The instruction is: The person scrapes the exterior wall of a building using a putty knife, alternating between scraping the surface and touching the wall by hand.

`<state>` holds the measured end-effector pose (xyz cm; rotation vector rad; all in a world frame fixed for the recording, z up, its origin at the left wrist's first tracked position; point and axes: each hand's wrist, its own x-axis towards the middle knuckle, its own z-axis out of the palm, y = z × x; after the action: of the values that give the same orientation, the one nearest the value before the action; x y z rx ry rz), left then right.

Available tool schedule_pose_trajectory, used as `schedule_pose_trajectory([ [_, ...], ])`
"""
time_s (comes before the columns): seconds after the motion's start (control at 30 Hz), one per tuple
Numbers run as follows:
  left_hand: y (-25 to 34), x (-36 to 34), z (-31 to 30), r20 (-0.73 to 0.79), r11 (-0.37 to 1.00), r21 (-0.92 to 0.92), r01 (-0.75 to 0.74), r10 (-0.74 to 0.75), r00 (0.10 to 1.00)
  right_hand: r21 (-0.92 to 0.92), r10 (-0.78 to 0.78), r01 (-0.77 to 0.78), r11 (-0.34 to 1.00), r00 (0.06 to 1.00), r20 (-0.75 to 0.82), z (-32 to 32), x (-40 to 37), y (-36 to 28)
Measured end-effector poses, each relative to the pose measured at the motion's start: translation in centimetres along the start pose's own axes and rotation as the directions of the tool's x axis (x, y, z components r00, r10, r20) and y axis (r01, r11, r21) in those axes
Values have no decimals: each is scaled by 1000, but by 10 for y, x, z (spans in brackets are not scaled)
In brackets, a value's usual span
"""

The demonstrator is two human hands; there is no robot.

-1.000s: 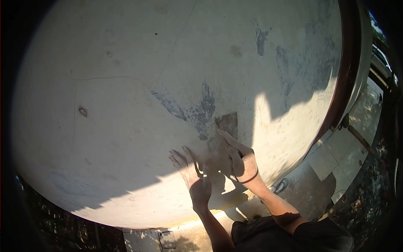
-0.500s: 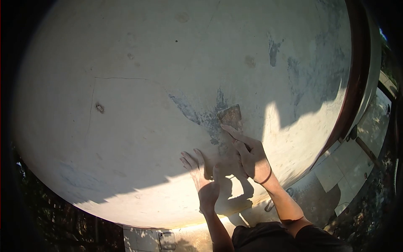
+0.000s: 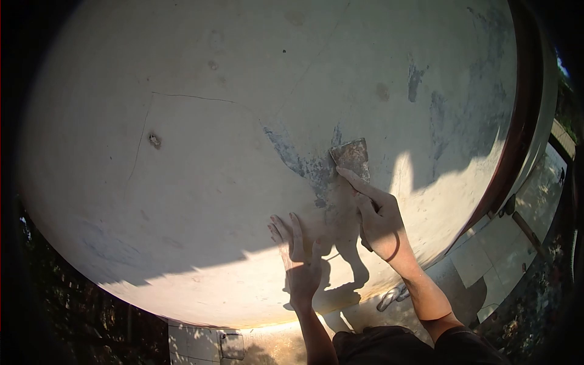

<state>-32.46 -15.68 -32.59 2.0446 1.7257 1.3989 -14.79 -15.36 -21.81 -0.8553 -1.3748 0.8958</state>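
A broad, pale wall (image 3: 201,182) fills most of the view, bent by the lens. In my right hand (image 3: 382,226) is a scraper (image 3: 353,157) with a worn, stained metal blade, its handle hidden in my grip. My index finger stretches along the blade, which lies against the wall. Just left of the blade is a rough grey patch (image 3: 304,164) where the pale coat is gone. My left hand (image 3: 298,261) rests on the wall lower down, fingers spread and nothing in it.
A small hole (image 3: 154,140) and thin cracks mark the wall at left. More grey patches (image 3: 468,109) show at upper right. A dark red strip (image 3: 526,103) borders the wall's right side. Below lies a tiled floor (image 3: 480,249) with a square cover (image 3: 232,346).
The view has shifted, so the wall marks sit somewhat differently. My right hand and the scraper appear slightly further right and higher. My left hand keeps nearly the same pose.
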Motion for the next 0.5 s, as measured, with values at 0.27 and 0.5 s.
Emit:
schedule_pose_trajectory([
  [0.27, 11, 2, 3, -57, 996, 4, -89, 89, 994, -36, -49, 48, 998, 998, -37, 2, 0, 3],
  [0.5, 10, 0, 6, -43, 999, -5, -48, 48, 998, 10, -62, 63, 998, 996, -70, 12, -2, 7],
])
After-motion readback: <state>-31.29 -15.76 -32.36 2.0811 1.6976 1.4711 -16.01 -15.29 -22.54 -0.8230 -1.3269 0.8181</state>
